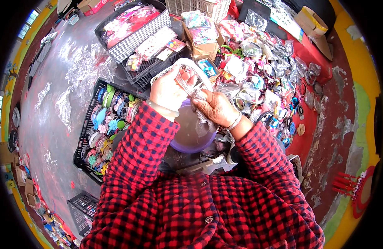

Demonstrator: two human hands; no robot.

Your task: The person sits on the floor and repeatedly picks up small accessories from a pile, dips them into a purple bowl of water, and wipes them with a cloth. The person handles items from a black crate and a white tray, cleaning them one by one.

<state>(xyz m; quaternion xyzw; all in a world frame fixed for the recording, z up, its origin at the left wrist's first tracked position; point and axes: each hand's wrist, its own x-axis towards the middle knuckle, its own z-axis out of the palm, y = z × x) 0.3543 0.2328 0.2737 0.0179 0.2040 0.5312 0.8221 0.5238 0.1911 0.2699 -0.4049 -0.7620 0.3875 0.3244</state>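
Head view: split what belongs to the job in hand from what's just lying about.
Part of the job, it seems:
left hand
right hand
greyish cloth, held by both
purple tub below them

Just lying about, apparently:
black crate
checked basket
cardboard box
clear plastic

1. Looks like a workshop or storeroom for small trinkets.
2. Black crate [80, 157] full of colourful flowered pieces.
3. Large heap of bagged trinkets [258, 79].
4. Peeling painted wall [343, 103].
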